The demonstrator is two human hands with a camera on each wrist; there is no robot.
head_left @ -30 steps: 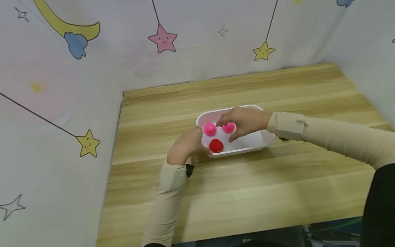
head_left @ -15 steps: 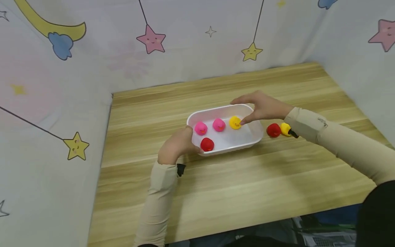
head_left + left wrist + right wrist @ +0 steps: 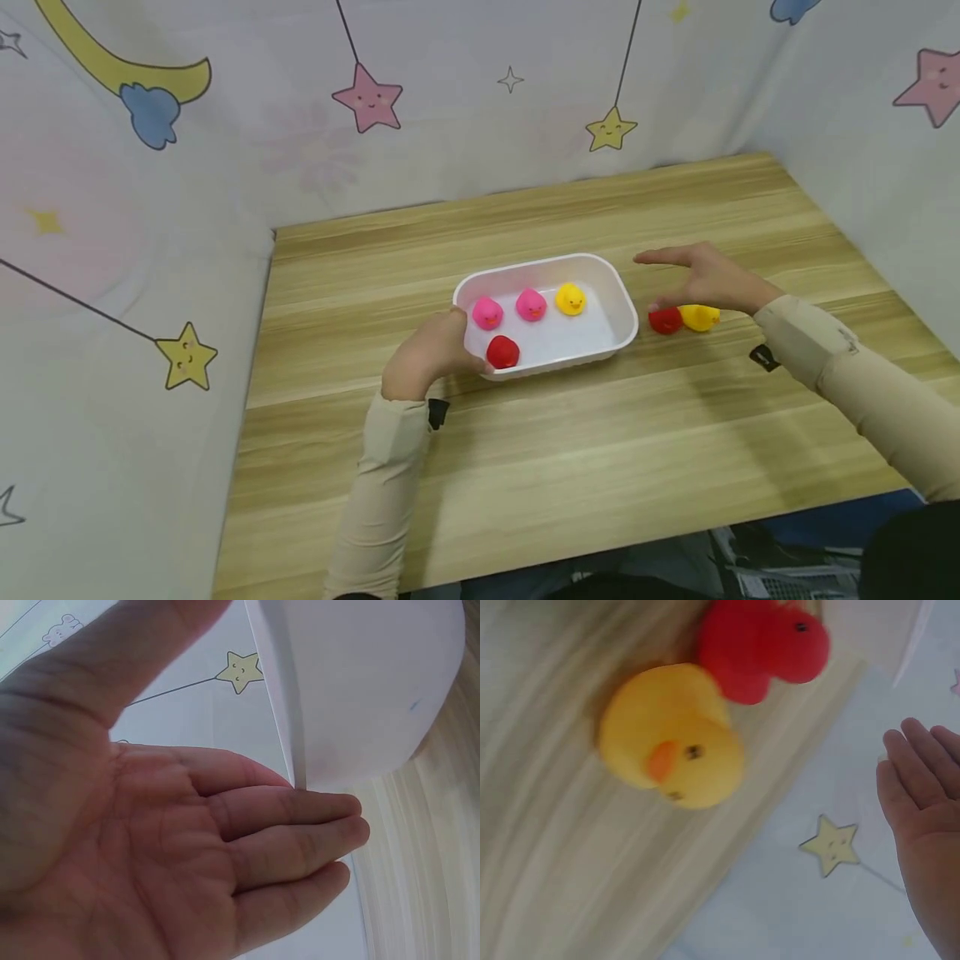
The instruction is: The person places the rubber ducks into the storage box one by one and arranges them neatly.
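A white tub (image 3: 622, 304) sits mid-table holding two pink ducks (image 3: 487, 313) (image 3: 531, 305), a yellow duck (image 3: 571, 299) and a red duck (image 3: 502, 352). My left hand (image 3: 431, 354) holds the tub's left end, thumb over the rim; in the left wrist view the fingers (image 3: 300, 847) lie straight against the tub wall (image 3: 367, 682). My right hand (image 3: 701, 275) hovers open just above a red duck (image 3: 665, 321) and a yellow duck (image 3: 700, 317) on the table right of the tub. The right wrist view shows that yellow duck (image 3: 671, 739) and red duck (image 3: 769, 649) untouched, fingers (image 3: 922, 787) straight.
The wooden table (image 3: 570, 450) is walled by pale fabric printed with stars (image 3: 367, 96) at the back and on both sides. Its front edge runs near the bottom of the head view.
My right hand left a yellow duck in the tub, withdrew and moved right over the two ducks on the table. The left hand stayed on the tub.
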